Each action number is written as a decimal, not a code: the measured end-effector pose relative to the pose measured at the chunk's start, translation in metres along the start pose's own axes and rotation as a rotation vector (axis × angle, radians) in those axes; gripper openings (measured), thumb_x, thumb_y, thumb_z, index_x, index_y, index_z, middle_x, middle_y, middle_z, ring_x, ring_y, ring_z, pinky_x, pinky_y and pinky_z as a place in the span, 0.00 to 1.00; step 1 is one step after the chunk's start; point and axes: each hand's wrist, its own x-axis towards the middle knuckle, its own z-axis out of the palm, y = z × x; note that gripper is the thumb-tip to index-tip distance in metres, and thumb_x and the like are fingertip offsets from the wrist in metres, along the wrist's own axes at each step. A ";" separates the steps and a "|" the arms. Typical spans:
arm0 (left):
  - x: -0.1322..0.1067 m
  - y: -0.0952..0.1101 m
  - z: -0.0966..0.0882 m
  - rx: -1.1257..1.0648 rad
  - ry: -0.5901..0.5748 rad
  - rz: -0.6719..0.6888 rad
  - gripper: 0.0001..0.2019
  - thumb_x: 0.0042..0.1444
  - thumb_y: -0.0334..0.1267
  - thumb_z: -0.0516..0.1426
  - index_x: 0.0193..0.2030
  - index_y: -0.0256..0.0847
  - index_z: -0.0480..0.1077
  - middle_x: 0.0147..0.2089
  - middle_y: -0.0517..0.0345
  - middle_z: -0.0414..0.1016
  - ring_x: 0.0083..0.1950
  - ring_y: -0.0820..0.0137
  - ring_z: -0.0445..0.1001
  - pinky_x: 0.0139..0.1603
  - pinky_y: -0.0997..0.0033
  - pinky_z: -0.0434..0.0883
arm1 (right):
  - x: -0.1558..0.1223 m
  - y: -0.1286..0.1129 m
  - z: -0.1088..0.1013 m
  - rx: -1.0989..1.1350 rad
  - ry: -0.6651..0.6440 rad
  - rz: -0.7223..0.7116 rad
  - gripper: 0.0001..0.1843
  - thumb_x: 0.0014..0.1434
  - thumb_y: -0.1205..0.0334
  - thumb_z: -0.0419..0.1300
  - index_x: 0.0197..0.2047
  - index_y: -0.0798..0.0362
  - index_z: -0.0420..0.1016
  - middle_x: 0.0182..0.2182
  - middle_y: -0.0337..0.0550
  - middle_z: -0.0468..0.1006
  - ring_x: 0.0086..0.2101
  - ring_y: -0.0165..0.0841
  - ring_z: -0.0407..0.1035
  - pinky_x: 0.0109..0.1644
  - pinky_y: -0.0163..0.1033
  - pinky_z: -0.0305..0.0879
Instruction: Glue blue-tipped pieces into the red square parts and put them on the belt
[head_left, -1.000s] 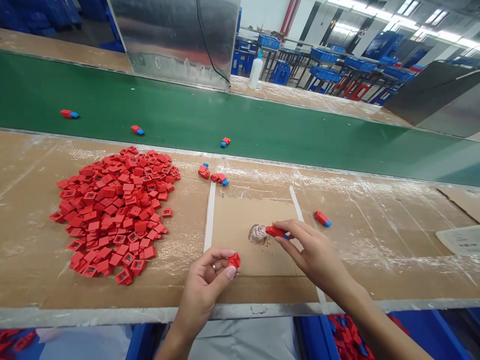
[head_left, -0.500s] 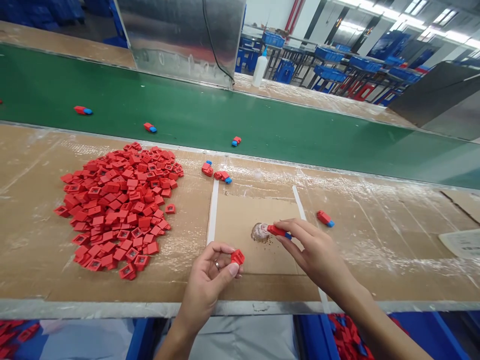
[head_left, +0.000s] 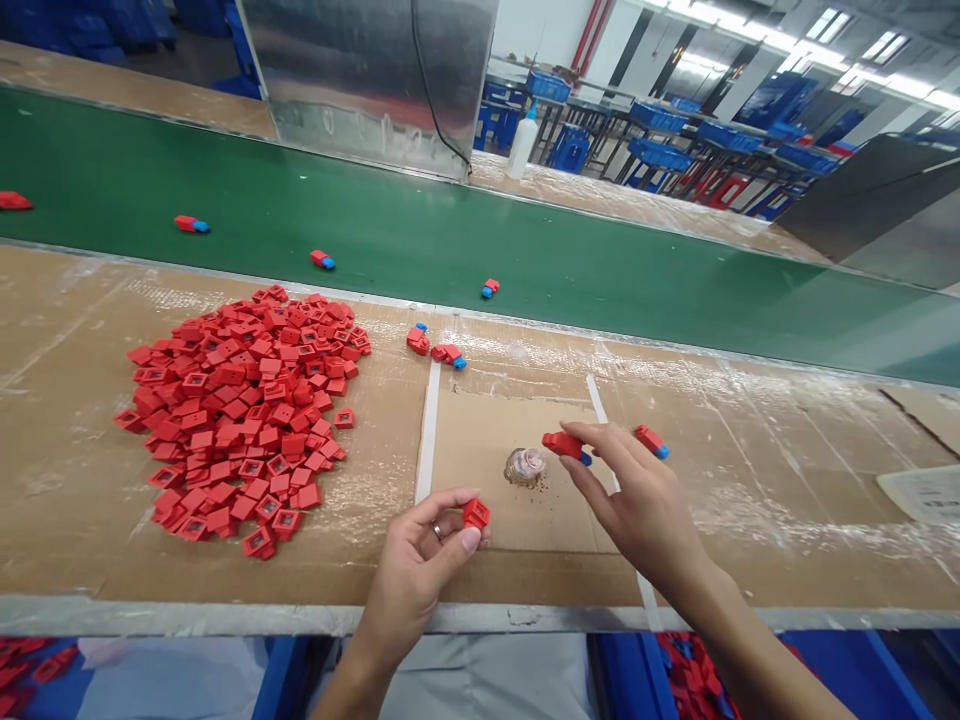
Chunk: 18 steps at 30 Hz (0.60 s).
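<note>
Where the green conveyor belt (head_left: 525, 250) runs behind the cardboard-covered worktop (head_left: 750, 500), I see a few loose pieces (head_left: 323, 260) spaced along it. A broad pile of red caps (head_left: 247, 410) lies on the worktop's left half. Under the near edge, the right blue bin (head_left: 626, 680) holds red and blue parts, and the left blue bin (head_left: 281, 680) shows red parts at its far corner. A paper sheet (head_left: 926, 490) lies at the right, and I cannot read its print. My left hand (head_left: 420, 565) is curled, thumb and fingers pinching one red cap (head_left: 475, 514) just above the worktop. My right hand (head_left: 637, 505) is half spread, thumb and forefinger gripping a red-and-blue piece (head_left: 566, 446) just right of a small pale blob (head_left: 525, 465). A spare piece (head_left: 649, 441) lies just beside its fingers.
</note>
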 end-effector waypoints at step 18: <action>-0.001 0.002 0.002 0.032 -0.067 -0.014 0.14 0.55 0.35 0.64 0.49 0.41 0.75 0.45 0.51 0.83 0.47 0.64 0.79 0.51 0.67 0.74 | -0.047 -0.067 0.037 0.981 -0.067 0.571 0.15 0.66 0.56 0.59 0.54 0.49 0.68 0.47 0.49 0.79 0.47 0.41 0.75 0.52 0.47 0.74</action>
